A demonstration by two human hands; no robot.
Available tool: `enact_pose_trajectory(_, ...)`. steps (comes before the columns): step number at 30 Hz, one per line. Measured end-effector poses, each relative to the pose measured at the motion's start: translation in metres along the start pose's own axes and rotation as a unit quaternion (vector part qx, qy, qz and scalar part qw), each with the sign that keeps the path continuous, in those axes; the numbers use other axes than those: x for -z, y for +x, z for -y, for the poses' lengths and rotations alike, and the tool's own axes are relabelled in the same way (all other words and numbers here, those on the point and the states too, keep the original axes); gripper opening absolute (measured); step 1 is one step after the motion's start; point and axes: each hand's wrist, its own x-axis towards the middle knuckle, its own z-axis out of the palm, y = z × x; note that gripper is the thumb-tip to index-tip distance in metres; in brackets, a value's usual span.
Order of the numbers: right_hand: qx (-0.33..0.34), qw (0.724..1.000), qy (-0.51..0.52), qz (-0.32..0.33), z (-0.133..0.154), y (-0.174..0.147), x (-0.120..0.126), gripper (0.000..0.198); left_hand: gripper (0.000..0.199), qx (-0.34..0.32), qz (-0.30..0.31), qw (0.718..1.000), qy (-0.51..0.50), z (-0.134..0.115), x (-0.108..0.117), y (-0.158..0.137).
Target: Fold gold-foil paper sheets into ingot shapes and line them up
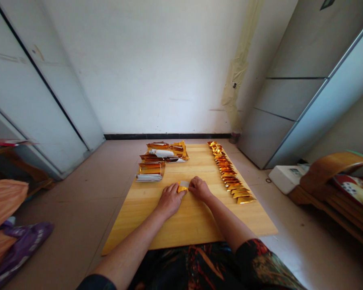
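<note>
Between my hands, on the wooden board [157,225], lies a small piece of gold foil paper [183,185] with a pale underside, partly folded. My left hand [170,199] holds its left side, thumb and fingers on the sheet. At its right edge my right hand [199,188] has its fingers pinched together on the paper. Beyond my left hand sits a stack of gold and white foil sheets [150,171], with more foil bundles [166,152] behind it. To the right of my right hand runs a long row of folded gold foil pieces [230,177], overlapping one another.
A white wall [157,72] stands behind the board. At the right are a grey refrigerator [278,100], a white box [284,178] and a wooden seat [332,197]. Orange and purple bags [27,249] lie at the left, near a pale cabinet [42,88].
</note>
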Motion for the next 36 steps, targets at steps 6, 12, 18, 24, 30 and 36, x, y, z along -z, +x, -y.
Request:
enact_pose_trajectory(6,-0.011,0.995,0.096,-0.020,-0.009,0.001,-0.006,0.013,0.035,0.002,0.002,1.000,-0.011,0.000,0.004,0.000)
enact_pose_trajectory(12,-0.014,0.989,0.143,-0.035,-0.017,0.003,-0.009,0.022,0.036,0.004,0.011,1.000,-0.024,-0.002,0.007,0.001)
enact_pose_trajectory(18,-0.005,0.974,0.193,-0.115,-0.008,0.004,-0.006,0.026,0.038,0.004,0.008,1.000,-0.021,-0.001,0.006,0.000)
enact_pose_trajectory(24,0.015,0.973,0.232,0.001,0.009,0.006,-0.001,0.020,0.042,0.011,0.009,0.999,-0.041,-0.001,0.005,0.000)
enact_pose_trajectory(30,0.006,0.986,0.147,0.074,0.012,0.015,0.007,0.019,0.041,-0.016,0.004,0.999,-0.044,0.008,0.001,-0.002)
enact_pose_trajectory(36,0.014,0.986,0.137,0.093,0.015,0.012,0.014,0.017,0.032,-0.047,0.009,0.997,-0.061,0.018,0.000,-0.003)
